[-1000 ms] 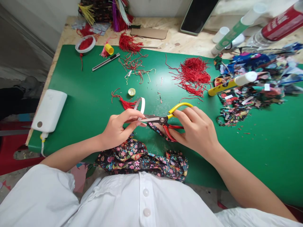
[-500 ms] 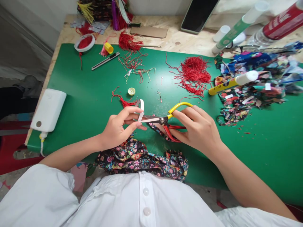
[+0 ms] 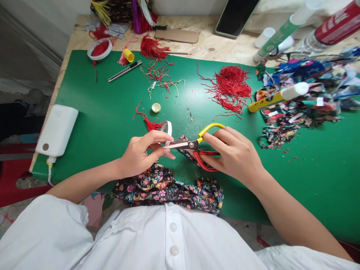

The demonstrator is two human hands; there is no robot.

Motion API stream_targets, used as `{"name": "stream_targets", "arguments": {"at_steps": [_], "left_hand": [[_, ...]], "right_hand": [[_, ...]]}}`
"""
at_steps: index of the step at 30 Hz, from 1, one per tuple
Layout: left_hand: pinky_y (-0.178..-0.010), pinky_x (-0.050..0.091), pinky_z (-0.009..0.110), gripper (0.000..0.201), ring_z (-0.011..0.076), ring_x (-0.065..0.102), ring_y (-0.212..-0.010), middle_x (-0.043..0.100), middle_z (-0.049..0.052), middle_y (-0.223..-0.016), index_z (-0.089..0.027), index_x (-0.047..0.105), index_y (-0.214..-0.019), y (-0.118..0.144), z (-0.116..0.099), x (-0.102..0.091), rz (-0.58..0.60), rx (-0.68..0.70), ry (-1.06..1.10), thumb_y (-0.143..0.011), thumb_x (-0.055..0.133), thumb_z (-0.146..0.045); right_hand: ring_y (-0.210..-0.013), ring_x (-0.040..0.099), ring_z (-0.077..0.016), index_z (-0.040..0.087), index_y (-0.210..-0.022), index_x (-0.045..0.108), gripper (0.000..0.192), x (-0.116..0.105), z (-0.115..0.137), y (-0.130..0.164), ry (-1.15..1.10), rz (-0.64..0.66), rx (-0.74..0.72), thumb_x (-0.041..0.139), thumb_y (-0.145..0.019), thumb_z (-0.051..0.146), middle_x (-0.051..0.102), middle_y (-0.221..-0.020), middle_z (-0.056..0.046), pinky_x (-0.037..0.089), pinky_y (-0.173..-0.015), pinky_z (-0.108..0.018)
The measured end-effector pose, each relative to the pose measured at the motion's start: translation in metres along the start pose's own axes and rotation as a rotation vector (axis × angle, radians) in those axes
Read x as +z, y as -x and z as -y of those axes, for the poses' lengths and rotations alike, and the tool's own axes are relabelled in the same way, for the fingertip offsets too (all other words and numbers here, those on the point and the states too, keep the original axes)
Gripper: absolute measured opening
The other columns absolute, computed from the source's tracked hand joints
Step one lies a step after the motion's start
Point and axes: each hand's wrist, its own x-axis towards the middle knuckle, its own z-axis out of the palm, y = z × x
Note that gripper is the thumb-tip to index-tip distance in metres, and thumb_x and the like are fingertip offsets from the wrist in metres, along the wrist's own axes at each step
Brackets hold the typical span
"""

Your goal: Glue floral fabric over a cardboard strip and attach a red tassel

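In my left hand (image 3: 143, 153) is a narrow roll of white tape (image 3: 170, 128), pinched between thumb and fingers. A short end of the tape hangs at my fingertips, between or against the blade tips; I cannot tell whether it is cut through. My right hand (image 3: 234, 153) grips the scissors (image 3: 191, 145), which have one yellow and one red handle, pointing left. Just beyond the roll lies a red tassel (image 3: 152, 123). Below my hands, black floral fabric (image 3: 168, 189) lies bunched at the table's near edge, and a strip of it shows under the scissors.
The green mat (image 3: 92, 90) carries a utility knife (image 3: 125, 71), a small pale cap (image 3: 156, 108), a red thread pile (image 3: 232, 88) and fabric scraps (image 3: 303, 112) under a yellow glue tube (image 3: 277, 97). A white power bank (image 3: 57, 131) sits at left, a phone (image 3: 236, 17) behind.
The scissor blades have closed somewhat on the tape end at my left fingertips. The hanging tape end looks shorter. Both hands stay in nearly the same place.
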Motion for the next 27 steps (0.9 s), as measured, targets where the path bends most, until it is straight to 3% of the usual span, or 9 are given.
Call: {"name": "stream_targets", "arguments": {"at_steps": [11,18,27], "left_hand": [[-0.071,0.061,0.014,0.027,0.0155,0.077,-0.081,0.077,0.005,-0.104,-0.020,0.050,-0.117,0.0015,0.0025,0.0020,0.013,-0.083,0.111,-0.093,0.061,-0.016],[-0.069,0.062,0.014,0.025,0.0158,0.077,-0.080,0.076,0.003,-0.102,-0.021,0.050,-0.115,0.0020,0.0022,0.0017,0.005,-0.095,0.107,-0.092,0.061,-0.017],[-0.071,0.065,0.022,0.019,0.0167,0.077,-0.077,0.075,0.005,-0.099,-0.020,0.049,-0.111,0.0016,0.0039,0.0026,0.003,-0.107,0.133,-0.095,0.058,-0.026]], "right_hand": [[-0.066,0.048,-0.0175,0.012,-0.106,0.061,0.022,-0.0040,-0.0046,0.0015,-0.035,0.016,-0.048,0.056,-0.096,0.030,0.055,-0.072,-0.004,0.045,-0.065,-0.027],[-0.064,0.048,-0.0167,0.013,-0.102,0.061,0.022,-0.0033,-0.0059,0.0025,0.028,-0.038,-0.104,0.053,-0.098,0.033,0.055,-0.068,-0.003,0.044,-0.062,-0.027],[-0.060,0.048,-0.0152,0.012,-0.098,0.063,0.022,-0.0044,-0.0051,0.0023,0.105,-0.079,-0.134,0.053,-0.099,0.031,0.055,-0.064,-0.002,0.044,-0.058,-0.027]]}}
